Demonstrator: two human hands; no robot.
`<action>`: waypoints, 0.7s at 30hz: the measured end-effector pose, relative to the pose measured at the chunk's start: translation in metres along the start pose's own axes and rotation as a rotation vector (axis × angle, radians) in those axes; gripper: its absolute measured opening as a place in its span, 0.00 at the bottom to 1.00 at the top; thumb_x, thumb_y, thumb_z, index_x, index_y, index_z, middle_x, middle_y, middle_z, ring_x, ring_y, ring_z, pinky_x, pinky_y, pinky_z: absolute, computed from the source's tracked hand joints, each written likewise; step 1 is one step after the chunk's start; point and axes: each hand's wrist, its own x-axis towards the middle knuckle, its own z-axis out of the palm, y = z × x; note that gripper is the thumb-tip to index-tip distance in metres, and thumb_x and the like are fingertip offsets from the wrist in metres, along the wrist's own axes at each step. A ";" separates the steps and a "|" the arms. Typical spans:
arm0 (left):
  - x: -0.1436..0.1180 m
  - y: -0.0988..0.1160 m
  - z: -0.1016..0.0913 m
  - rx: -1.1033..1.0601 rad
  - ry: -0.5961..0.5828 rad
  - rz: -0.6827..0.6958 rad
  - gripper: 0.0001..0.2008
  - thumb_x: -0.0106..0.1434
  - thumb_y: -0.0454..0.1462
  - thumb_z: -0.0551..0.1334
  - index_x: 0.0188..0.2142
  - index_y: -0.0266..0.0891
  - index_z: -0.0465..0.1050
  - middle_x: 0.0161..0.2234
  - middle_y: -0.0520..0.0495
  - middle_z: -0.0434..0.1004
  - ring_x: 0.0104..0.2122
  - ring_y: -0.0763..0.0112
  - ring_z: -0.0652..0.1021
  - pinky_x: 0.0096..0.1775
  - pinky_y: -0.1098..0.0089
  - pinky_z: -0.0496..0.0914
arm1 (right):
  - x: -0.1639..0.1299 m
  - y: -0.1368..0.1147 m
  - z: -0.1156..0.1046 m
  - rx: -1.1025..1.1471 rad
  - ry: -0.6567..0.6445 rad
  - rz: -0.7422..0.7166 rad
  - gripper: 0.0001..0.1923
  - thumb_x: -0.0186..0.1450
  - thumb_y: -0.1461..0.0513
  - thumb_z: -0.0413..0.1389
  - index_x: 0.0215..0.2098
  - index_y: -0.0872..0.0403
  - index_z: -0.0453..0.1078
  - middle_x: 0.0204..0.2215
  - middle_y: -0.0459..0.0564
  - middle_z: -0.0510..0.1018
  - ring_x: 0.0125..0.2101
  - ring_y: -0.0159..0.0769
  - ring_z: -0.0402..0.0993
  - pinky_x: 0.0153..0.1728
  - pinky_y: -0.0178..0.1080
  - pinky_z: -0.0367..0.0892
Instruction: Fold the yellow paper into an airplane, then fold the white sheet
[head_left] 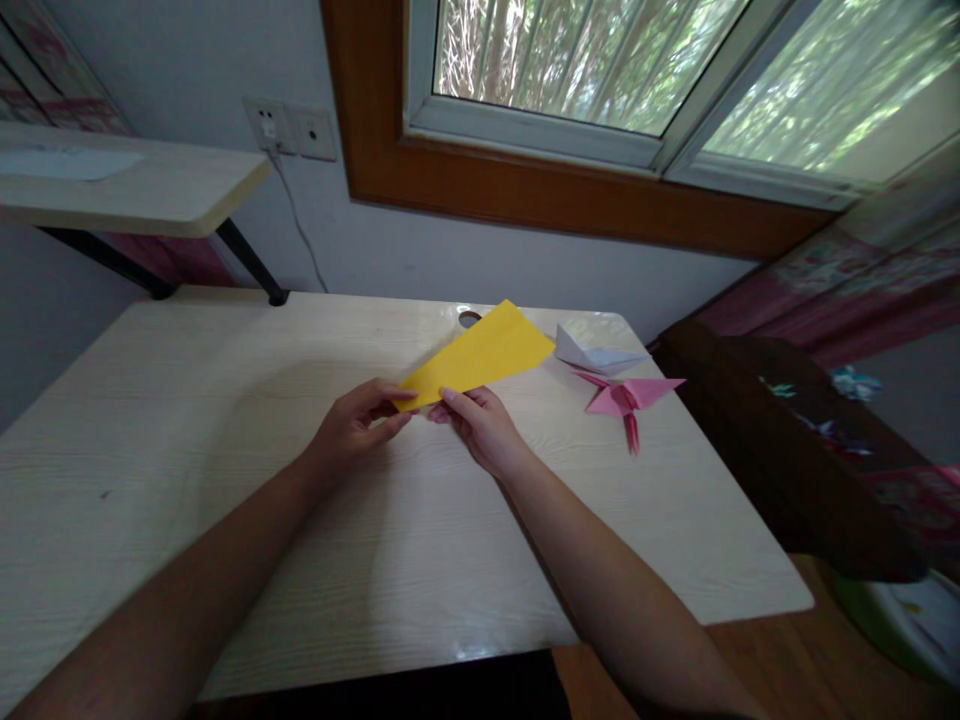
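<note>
Left of the pink paper figure [628, 397], a yellow paper [484, 350] is grasped by both hands: the left hand [365, 420] pinches its narrow end, the right hand [484, 428] its near edge, thumb on top. Its wide end extends past the fingers. White folded paper [600, 360] lies just beyond the pink paper figure.

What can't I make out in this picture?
In the head view:
Underside of the long, tapering yellow paper: turned away from the camera.
Some fingers of the bare right hand: partly hidden behind that paper.
Small blue-and-white object on the dark brown furniture: blurred, too small to identify.
Flat white sheet on the pale wooden shelf: cut off by the left edge.
</note>
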 end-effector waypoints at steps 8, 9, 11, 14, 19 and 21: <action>0.004 0.002 0.002 -0.204 0.078 -0.200 0.28 0.61 0.46 0.71 0.57 0.42 0.66 0.35 0.51 0.80 0.33 0.66 0.83 0.41 0.64 0.79 | -0.001 0.001 0.000 -0.038 0.034 0.007 0.17 0.56 0.50 0.70 0.32 0.55 0.80 0.30 0.51 0.83 0.31 0.34 0.77 0.37 0.36 0.71; 0.005 0.001 0.002 -0.211 0.068 -0.233 0.27 0.60 0.46 0.71 0.55 0.42 0.68 0.34 0.51 0.80 0.33 0.65 0.83 0.40 0.64 0.79 | -0.001 0.001 0.000 -0.038 0.039 0.005 0.17 0.56 0.50 0.70 0.32 0.55 0.80 0.30 0.51 0.83 0.31 0.34 0.77 0.37 0.36 0.71; 0.006 -0.001 0.001 -0.193 0.053 -0.294 0.23 0.58 0.48 0.73 0.46 0.39 0.73 0.34 0.48 0.81 0.33 0.64 0.83 0.39 0.64 0.78 | 0.000 0.001 0.000 -0.046 0.046 0.005 0.17 0.55 0.50 0.70 0.32 0.55 0.80 0.30 0.51 0.83 0.31 0.34 0.78 0.38 0.37 0.71; 0.007 -0.002 0.001 -0.153 0.059 -0.332 0.19 0.55 0.49 0.74 0.37 0.38 0.74 0.32 0.47 0.82 0.32 0.64 0.82 0.39 0.64 0.78 | 0.000 0.001 0.000 -0.056 0.048 0.012 0.17 0.55 0.50 0.71 0.31 0.54 0.80 0.30 0.51 0.84 0.31 0.35 0.78 0.39 0.38 0.72; 0.008 -0.004 0.001 -0.153 0.094 -0.345 0.19 0.54 0.47 0.74 0.35 0.38 0.73 0.31 0.47 0.82 0.31 0.65 0.82 0.38 0.65 0.77 | 0.001 0.003 0.000 -0.054 0.048 0.021 0.17 0.54 0.50 0.71 0.31 0.54 0.80 0.30 0.51 0.84 0.31 0.35 0.79 0.40 0.38 0.73; 0.008 -0.005 0.001 -0.163 0.112 -0.359 0.19 0.53 0.47 0.75 0.35 0.38 0.73 0.31 0.48 0.82 0.31 0.66 0.82 0.37 0.66 0.76 | 0.001 0.003 0.000 -0.053 0.039 0.023 0.17 0.54 0.50 0.71 0.31 0.54 0.80 0.31 0.51 0.84 0.32 0.35 0.79 0.41 0.39 0.73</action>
